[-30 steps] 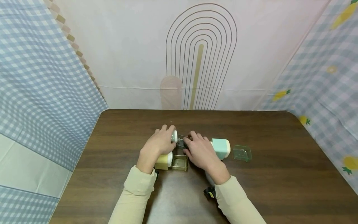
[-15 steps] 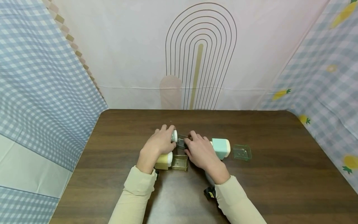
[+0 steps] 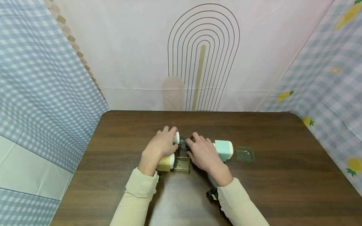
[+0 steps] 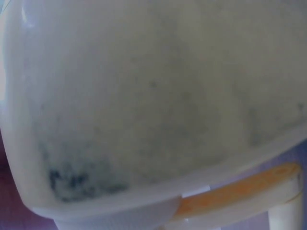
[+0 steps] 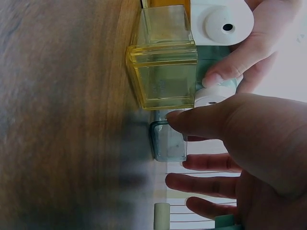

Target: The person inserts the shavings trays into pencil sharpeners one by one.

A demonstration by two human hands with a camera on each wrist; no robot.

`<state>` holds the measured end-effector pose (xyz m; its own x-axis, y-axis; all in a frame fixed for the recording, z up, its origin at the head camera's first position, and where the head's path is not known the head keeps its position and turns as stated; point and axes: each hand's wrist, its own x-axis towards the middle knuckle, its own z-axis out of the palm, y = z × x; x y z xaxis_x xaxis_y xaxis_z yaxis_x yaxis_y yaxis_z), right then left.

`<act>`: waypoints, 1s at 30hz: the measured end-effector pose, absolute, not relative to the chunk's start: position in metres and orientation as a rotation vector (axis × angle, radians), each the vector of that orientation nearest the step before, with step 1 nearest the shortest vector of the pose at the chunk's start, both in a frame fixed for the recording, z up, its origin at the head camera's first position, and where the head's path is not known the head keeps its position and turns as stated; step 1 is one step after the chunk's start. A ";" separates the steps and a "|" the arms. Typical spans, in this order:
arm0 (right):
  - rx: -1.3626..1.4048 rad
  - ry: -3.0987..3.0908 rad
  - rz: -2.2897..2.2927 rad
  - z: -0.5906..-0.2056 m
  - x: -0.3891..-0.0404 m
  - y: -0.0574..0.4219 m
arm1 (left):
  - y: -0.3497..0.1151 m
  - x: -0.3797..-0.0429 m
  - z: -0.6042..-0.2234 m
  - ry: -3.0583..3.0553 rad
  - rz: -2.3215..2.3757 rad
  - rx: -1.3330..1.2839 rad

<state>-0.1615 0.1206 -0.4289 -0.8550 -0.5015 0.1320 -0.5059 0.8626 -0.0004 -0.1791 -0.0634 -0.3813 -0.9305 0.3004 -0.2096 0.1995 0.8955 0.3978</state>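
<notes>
In the head view my left hand (image 3: 160, 142) grips a blue-green pencil sharpener with a white end (image 3: 177, 137); its thumb lies on the body in the right wrist view. My right hand (image 3: 202, 153) pinches a small clear grey drawer (image 5: 170, 146) just in front of that white end, thumb on its near rim. Beside it lies a yellow sharpener (image 3: 164, 163), partly under my left wrist. A yellow see-through drawer (image 5: 165, 81) stands against its white holed face (image 5: 225, 24). A smudged white surface (image 4: 144, 96) and an orange handle (image 4: 235, 191) fill the left wrist view, blurred.
Right of my right hand lies a mint sharpener (image 3: 222, 149) with a cream end. A green see-through drawer (image 3: 244, 154) sits farther right on the brown wooden table (image 3: 282, 188). Patterned cloths (image 3: 135, 47) hang behind and at both sides.
The right fingers shift very slightly at the clear grey drawer. Both hands and the sharpeners otherwise stay where they were.
</notes>
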 end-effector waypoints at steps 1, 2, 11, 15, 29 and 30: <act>0.790 -2.909 0.055 -0.429 -0.162 0.121 | -0.063 -0.179 -0.381 2.796 0.548 0.376; 0.789 -2.908 0.056 -0.429 -0.162 0.121 | -0.064 -0.179 -0.381 2.796 0.549 0.375; 0.761 -2.903 0.105 -0.429 -0.161 0.121 | -0.064 -0.178 -0.382 2.800 0.544 0.376; 0.746 -2.888 0.124 -0.429 -0.161 0.120 | -0.064 -0.178 -0.381 2.804 0.546 0.382; 0.700 -2.870 0.137 -0.432 -0.162 0.119 | -0.063 -0.180 -0.381 2.794 0.539 0.381; 0.696 -2.867 0.137 -0.432 -0.161 0.118 | -0.063 -0.180 -0.381 2.793 0.538 0.381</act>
